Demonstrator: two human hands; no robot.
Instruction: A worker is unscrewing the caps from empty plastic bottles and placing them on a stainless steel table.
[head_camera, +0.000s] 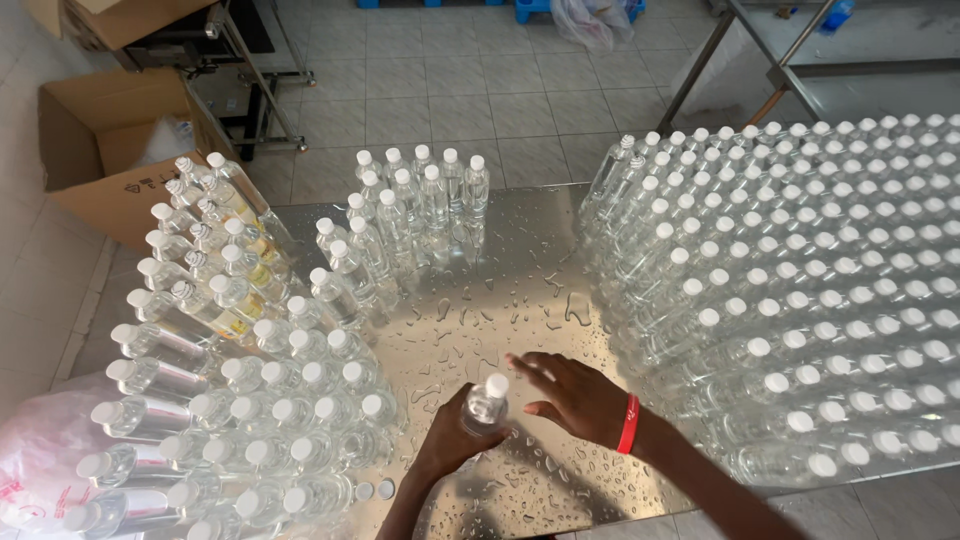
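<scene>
Left hand (452, 440): fingers wrapped round one clear white-capped bottle (486, 404), upright at the near middle of the wet steel bench (520, 270). Right hand (575, 395): fingers spread, hovering just beside that bottle; red wristband (628, 424). Bottle block, left (270, 400): close-packed, near the left hand. Bottle block, right (800, 290): larger, dense. Small cluster (420, 200): far edge. Cardboard box (110, 150): floor, far left.

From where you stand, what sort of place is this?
Probably a small bottling or packing workshop. Hundreds of clear white-capped bottles crowd a wet steel table, the left hand holds one bottle with the right hand beside it, and an open cardboard box sits on the tiled floor.
</scene>
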